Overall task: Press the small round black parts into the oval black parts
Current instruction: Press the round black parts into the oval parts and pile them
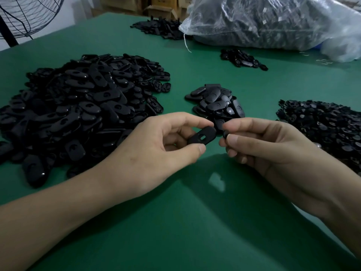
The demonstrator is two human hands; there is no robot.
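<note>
My left hand [162, 145] pinches an oval black part [202, 135] between thumb and fingers, its slotted hole facing up. Just to its right, my right hand [259, 141] pinches a small round black part [225, 134], mostly hidden behind the thumb and fingertips. The two parts are close together, a small gap between them, above the green table [175, 222]. A big heap of oval parts [78, 106] lies at the left. A heap of small round parts [324, 124] lies at the right.
A small pile of oval pieces [216, 102] sits just beyond my hands. Farther back are two more black piles [160, 28] [242, 57] and a large clear plastic bag [273, 20] of parts. A wire fan guard [29, 14] stands at the far left.
</note>
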